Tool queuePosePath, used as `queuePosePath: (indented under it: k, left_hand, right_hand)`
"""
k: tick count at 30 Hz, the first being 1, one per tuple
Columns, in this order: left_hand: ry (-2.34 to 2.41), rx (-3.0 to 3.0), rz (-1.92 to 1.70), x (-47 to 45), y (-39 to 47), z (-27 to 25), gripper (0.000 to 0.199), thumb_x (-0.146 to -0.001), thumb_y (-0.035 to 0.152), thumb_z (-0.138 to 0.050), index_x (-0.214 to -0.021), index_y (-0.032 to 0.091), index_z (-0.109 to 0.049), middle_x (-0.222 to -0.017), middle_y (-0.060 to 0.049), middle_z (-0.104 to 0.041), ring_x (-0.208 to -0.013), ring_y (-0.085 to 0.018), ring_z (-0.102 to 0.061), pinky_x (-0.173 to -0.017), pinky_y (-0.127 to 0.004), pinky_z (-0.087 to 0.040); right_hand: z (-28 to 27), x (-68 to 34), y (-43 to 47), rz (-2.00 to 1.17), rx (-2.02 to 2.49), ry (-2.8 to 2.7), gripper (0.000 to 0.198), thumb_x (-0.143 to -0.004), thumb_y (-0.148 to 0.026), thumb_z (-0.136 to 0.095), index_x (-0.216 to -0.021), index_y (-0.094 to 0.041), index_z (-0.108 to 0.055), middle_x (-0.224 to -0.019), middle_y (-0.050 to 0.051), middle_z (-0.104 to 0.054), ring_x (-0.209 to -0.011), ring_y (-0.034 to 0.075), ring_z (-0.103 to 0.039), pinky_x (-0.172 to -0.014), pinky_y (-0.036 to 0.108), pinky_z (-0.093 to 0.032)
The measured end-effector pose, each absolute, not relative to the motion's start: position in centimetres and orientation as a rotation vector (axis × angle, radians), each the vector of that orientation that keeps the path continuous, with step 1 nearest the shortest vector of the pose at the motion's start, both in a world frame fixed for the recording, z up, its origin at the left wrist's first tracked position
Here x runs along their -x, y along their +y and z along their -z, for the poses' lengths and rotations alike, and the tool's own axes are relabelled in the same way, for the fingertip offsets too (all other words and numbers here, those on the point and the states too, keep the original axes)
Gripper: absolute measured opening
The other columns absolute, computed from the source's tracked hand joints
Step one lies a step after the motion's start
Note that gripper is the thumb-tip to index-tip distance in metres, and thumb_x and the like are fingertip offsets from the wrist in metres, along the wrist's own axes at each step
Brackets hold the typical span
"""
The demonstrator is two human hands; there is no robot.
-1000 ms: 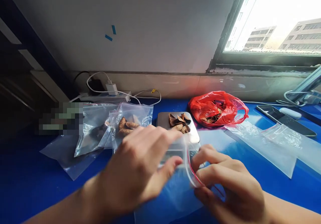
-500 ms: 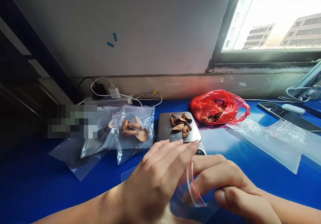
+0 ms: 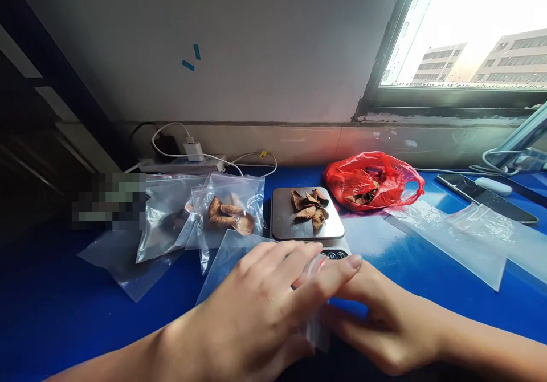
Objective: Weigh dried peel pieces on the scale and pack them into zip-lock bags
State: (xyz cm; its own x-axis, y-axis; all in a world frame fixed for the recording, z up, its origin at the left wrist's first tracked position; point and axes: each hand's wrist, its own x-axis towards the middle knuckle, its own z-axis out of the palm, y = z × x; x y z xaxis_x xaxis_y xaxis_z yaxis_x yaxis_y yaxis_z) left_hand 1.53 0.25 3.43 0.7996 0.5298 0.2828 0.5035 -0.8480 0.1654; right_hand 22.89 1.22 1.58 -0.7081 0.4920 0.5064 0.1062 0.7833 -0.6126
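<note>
A clear zip-lock bag (image 3: 233, 251) with a red line at its mouth is bunched between my two hands, in front of the scale. My left hand (image 3: 265, 302) is closed on it, back of the hand upward and thumb pointing right. From the right, my right hand (image 3: 384, 319) grips the bag by its mouth; its fingertips are mostly hidden behind my left hand. Just beyond, several curled dried brown peel-like pieces (image 3: 305, 213) lie on the steel plate of a digital kitchen scale (image 3: 284, 229). My left hand covers part of the scale's front buttons.
At left, a clear zip bag (image 3: 252, 191) holds similar brown pieces, beside other clear bags (image 3: 123, 262). A red plastic bag (image 3: 342, 179) with more pieces stands right of the scale. Flat zip bags (image 3: 474, 256) and a phone (image 3: 491, 199) lie at right. A charger (image 3: 193, 151) stands behind.
My hands have come closer together. The bag's mouth has turned and bunched, its body now spreads left past my left hand, and my right fingers have moved behind my left hand.
</note>
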Motion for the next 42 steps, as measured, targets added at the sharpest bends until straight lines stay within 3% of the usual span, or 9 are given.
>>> queuePosePath:
  k: [4,10,16,23,29,32,35,39,42]
  left_hand:
    - [0.928,-2.848,-0.594,-1.3,1.1,-3.2,0.087,-0.08,0.018,-0.075,-0.15,0.028,-0.024,-0.137,-0.01,-0.06,-0.116,-0.03,-0.063,-0.094,-0.048,-0.055]
    - [1.064,-2.846,-0.666,-1.4,1.8,-3.1,0.089,-0.08,0.017,-0.075,-0.151,0.028,-0.022,-0.142,-0.01,-0.057,-0.119,-0.029,-0.062,-0.097,-0.047,-0.054]
    - [1.044,-2.889,-0.674,-1.7,1.5,-2.8,0.089,-0.078,0.021,-0.078,-0.149,0.026,-0.025,-0.138,-0.012,-0.06,-0.118,-0.03,-0.064,-0.096,-0.048,-0.055]
    - [1.071,-2.859,-0.802,-1.8,2.1,-2.6,0.093,-0.077,0.036,-0.082,-0.149,0.023,-0.025,-0.133,-0.013,-0.064,-0.109,-0.028,-0.068,-0.089,-0.043,-0.057]
    - [1.022,-2.88,-0.821,-1.8,2.3,-2.3,0.092,-0.078,0.039,-0.081,-0.147,0.021,-0.024,-0.133,-0.015,-0.064,-0.112,-0.03,-0.067,-0.09,-0.045,-0.056]
    - [1.021,-2.885,-0.835,-1.9,2.3,-2.2,0.09,-0.076,0.034,-0.082,-0.146,0.021,-0.026,-0.134,-0.015,-0.063,-0.114,-0.029,-0.066,-0.09,-0.044,-0.056]
    - [1.013,-2.891,-0.84,-2.0,2.2,-2.1,0.092,-0.073,0.031,-0.084,-0.145,0.02,-0.028,-0.135,-0.015,-0.062,-0.113,-0.029,-0.066,-0.09,-0.044,-0.056]
    - [1.039,-2.903,-0.816,-2.1,2.2,-2.2,0.09,-0.073,0.029,-0.084,-0.145,0.021,-0.029,-0.134,-0.013,-0.063,-0.114,-0.028,-0.065,-0.091,-0.044,-0.055]
    - [1.04,-2.926,-0.805,-2.0,2.1,-2.3,0.087,-0.074,0.03,-0.083,-0.143,0.02,-0.031,-0.132,-0.013,-0.064,-0.113,-0.029,-0.065,-0.091,-0.043,-0.054]
  right_hand:
    - [-1.6,-24.0,3.1,-0.352,0.487,-2.171,0.029,-0.086,-0.003,-0.051,-0.106,-0.02,-0.064,-0.09,0.007,-0.071,-0.08,0.016,-0.066,-0.07,0.027,-0.057]
    - [0.0,-26.0,7.4,0.226,0.801,-2.29,0.03,-0.091,-0.014,-0.056,-0.118,-0.022,-0.065,-0.115,0.012,-0.069,-0.11,0.027,-0.061,-0.092,0.05,-0.056]
    - [0.3,-25.7,8.3,0.185,0.689,-2.396,0.019,-0.092,-0.009,-0.051,-0.092,-0.019,-0.067,-0.096,0.009,-0.072,-0.102,0.023,-0.063,-0.09,0.045,-0.057]
    - [-1.6,-25.4,5.1,-0.018,0.553,-2.264,0.013,-0.089,-0.008,-0.058,-0.095,-0.02,-0.059,-0.088,0.006,-0.07,-0.085,0.018,-0.062,-0.077,0.035,-0.056]
    - [-1.4,-24.3,3.5,-0.125,0.421,-2.35,0.029,-0.087,-0.003,-0.053,-0.112,-0.017,-0.058,-0.112,0.01,-0.07,-0.116,0.019,-0.061,-0.097,0.035,-0.054]
    - [-0.8,-24.4,4.6,-0.096,0.526,-2.292,0.032,-0.085,-0.002,-0.051,-0.112,-0.017,-0.057,-0.113,0.011,-0.068,-0.112,0.021,-0.06,-0.096,0.041,-0.055]
    - [0.0,-24.3,6.2,-0.018,0.713,-2.18,0.028,-0.09,-0.012,-0.054,-0.117,-0.018,-0.056,-0.113,0.013,-0.066,-0.107,0.023,-0.061,-0.091,0.044,-0.056]
    - [0.8,-23.6,8.1,0.059,0.948,-2.211,0.045,-0.096,-0.026,-0.052,-0.141,-0.018,-0.05,-0.144,0.02,-0.05,-0.134,0.03,-0.049,-0.106,0.053,-0.048]
    - [1.0,-23.4,8.9,0.09,0.956,-2.342,0.041,-0.098,-0.028,-0.05,-0.137,-0.019,-0.059,-0.143,0.018,-0.053,-0.135,0.031,-0.05,-0.106,0.053,-0.048]
